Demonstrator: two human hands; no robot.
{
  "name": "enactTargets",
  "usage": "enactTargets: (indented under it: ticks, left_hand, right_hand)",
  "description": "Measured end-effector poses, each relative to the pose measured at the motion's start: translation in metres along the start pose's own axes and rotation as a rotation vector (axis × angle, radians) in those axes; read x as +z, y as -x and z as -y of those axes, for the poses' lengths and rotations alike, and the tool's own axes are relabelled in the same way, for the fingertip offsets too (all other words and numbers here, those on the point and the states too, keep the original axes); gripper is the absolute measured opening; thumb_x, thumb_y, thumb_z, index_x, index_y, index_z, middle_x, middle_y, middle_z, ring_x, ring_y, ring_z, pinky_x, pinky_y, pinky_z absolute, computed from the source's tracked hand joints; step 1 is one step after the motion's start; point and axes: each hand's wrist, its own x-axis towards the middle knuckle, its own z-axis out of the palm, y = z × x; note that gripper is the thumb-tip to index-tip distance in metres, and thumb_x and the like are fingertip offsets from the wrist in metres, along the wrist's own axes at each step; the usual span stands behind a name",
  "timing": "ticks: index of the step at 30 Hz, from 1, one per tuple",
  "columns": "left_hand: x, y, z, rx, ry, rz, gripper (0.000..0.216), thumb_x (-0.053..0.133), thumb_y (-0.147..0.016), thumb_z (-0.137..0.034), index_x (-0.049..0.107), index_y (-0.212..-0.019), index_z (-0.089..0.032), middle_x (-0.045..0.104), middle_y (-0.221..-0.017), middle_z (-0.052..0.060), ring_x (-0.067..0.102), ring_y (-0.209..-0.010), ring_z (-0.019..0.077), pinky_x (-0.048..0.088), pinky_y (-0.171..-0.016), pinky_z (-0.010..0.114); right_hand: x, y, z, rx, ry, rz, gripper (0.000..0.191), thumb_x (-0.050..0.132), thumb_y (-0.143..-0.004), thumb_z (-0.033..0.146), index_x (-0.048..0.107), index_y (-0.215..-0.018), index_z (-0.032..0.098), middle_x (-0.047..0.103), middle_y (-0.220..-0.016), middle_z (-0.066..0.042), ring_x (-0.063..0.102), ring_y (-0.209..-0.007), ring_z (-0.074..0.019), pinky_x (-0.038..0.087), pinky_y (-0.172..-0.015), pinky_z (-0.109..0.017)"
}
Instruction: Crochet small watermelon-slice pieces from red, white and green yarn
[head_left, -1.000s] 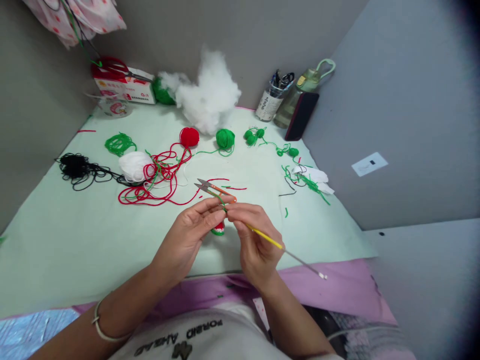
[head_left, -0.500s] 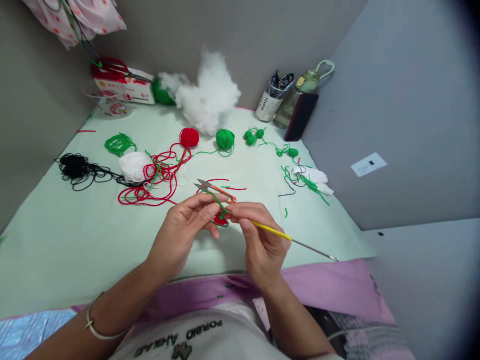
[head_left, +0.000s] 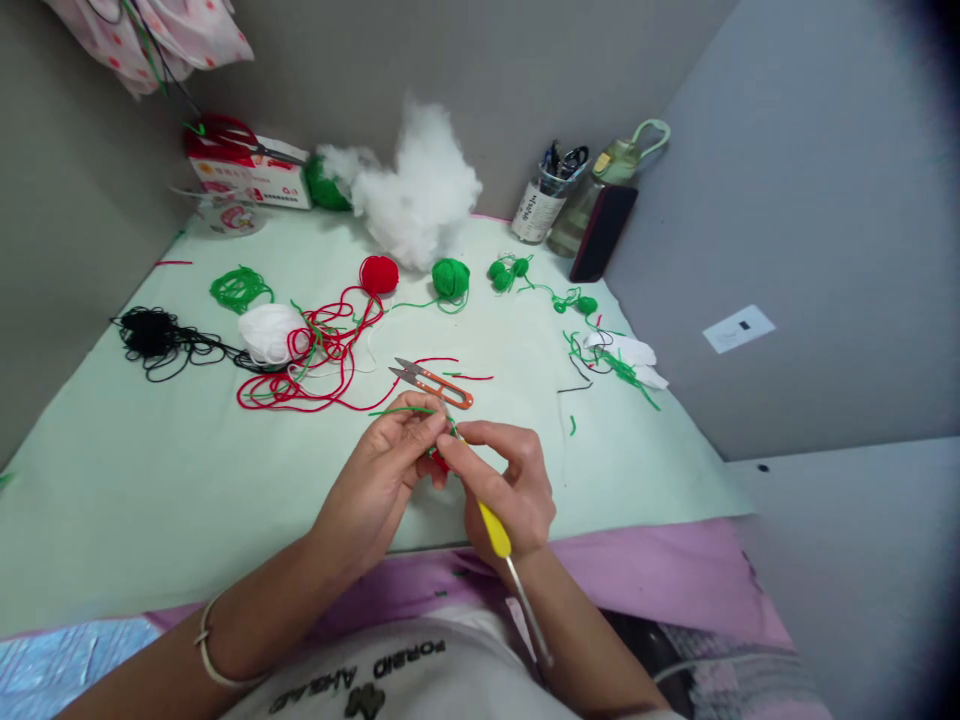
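Note:
My left hand (head_left: 390, 465) pinches a small red and green crochet piece (head_left: 439, 460), mostly covered by the fingers. A green yarn end (head_left: 397, 410) trails leftward from that hand. In my right hand (head_left: 514, 490) is a crochet hook with a yellow grip (head_left: 494, 530); its metal shaft points down toward my wrist, and its working tip meets the piece between both hands. Just beyond my fingers lie orange-handled thread snips (head_left: 442, 388) on the pale green cloth.
Behind are a red yarn ball (head_left: 378, 275), a green yarn ball (head_left: 450, 281), a white yarn ball (head_left: 268, 334) and tangled black yarn (head_left: 150, 333). White stuffing (head_left: 420, 190) stands at the back. Yarn scraps (head_left: 619, 365), a phone (head_left: 602, 235) and a bottle (head_left: 577, 215) are at right.
My right hand has turned, so the hook's free end swings from pointing right to pointing down toward me. Both hands have shifted slightly nearer, and the snips show more fully.

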Motion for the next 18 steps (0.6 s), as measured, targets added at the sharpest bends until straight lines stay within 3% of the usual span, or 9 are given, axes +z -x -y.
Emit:
enactTargets:
  ticks: [5, 11, 18]
  left_hand:
    - [-0.003, -0.002, -0.006, -0.119, 0.102, 0.036, 0.020, 0.086, -0.083, -0.025, 0.070, -0.091, -0.017, 0.060, -0.079, -0.003, 0.059, -0.068, 0.0079, 0.049, -0.059, 0.016]
    - [-0.005, -0.004, -0.013, -0.095, 0.062, 0.016, 0.020, 0.085, -0.083, -0.024, 0.068, -0.089, -0.016, 0.058, -0.077, -0.003, 0.057, -0.066, 0.0066, 0.045, -0.055, 0.013]
    - [-0.012, -0.009, -0.023, -0.123, -0.077, 0.107, 0.019, 0.084, -0.083, -0.026, 0.068, -0.086, -0.016, 0.058, -0.076, -0.003, 0.056, -0.062, 0.0070, 0.041, -0.049, 0.015]
  right_hand:
    - [-0.008, -0.017, 0.002, 0.211, -0.340, -0.002, 0.028, 0.061, -0.101, 0.016, 0.078, -0.116, 0.032, 0.080, -0.104, -0.005, 0.076, -0.093, -0.0196, 0.065, -0.075, -0.035]
    - [-0.015, -0.028, 0.004, 0.361, -0.409, -0.006, 0.017, 0.062, -0.102, 0.025, 0.079, -0.102, 0.027, 0.079, -0.091, -0.004, 0.074, -0.077, -0.0183, 0.063, -0.070, -0.036]
    - [-0.024, -0.033, -0.004, 0.629, -0.672, -0.022, 0.016, 0.067, -0.098, 0.032, 0.078, -0.092, 0.022, 0.077, -0.084, -0.004, 0.071, -0.065, -0.0147, 0.061, -0.061, -0.029]
